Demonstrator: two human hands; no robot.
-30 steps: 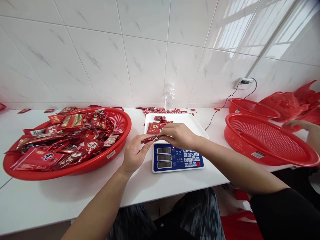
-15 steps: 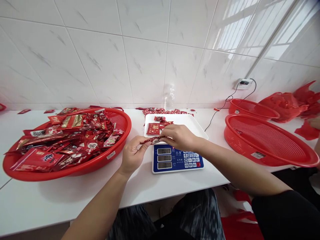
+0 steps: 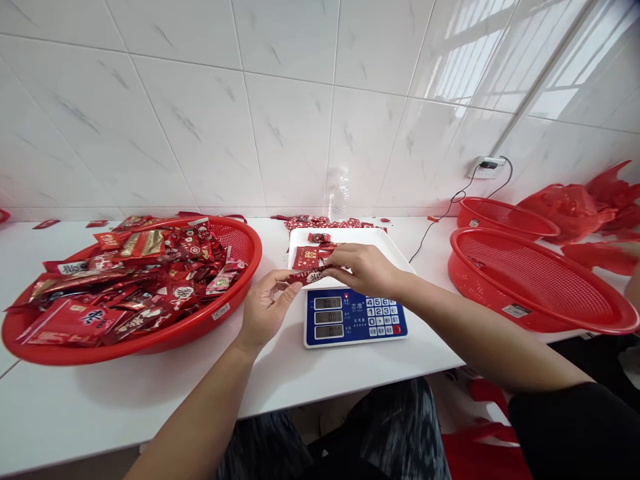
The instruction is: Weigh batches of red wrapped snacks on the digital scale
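Observation:
Between my two hands is a narrow dark red candy packet (image 3: pixel 306 277) with white lettering, held over the front edge of the scale's tray. My left hand (image 3: pixel 267 303) pinches its left end. The fingers of my right hand (image 3: pixel 361 270) close on its right end. Beneath and behind them, several red packets (image 3: pixel 307 257) lie on the white weighing tray (image 3: pixel 389 257). The blue panel of the digital scale (image 3: pixel 356 319) faces me, its displays lit. To the left, a red plastic basket (image 3: pixel 245 267) is heaped with red and gold wrapped packets (image 3: pixel 145 287).
Two red baskets (image 3: pixel 540 287) stand on the right, with red plastic bags (image 3: pixel 570 210) behind them. A clear bottle (image 3: pixel 339 195) and loose red packets (image 3: pixel 327 223) sit by the tiled wall. A cable (image 3: pixel 430 230) runs to a wall socket (image 3: pixel 486 167). Another person's hand (image 3: pixel 634 251) shows at the right edge.
The packet in my hands has turned so its printed face shows more. Both hands stay over the tray's front edge. At the far right, the other person's red bag has shifted left.

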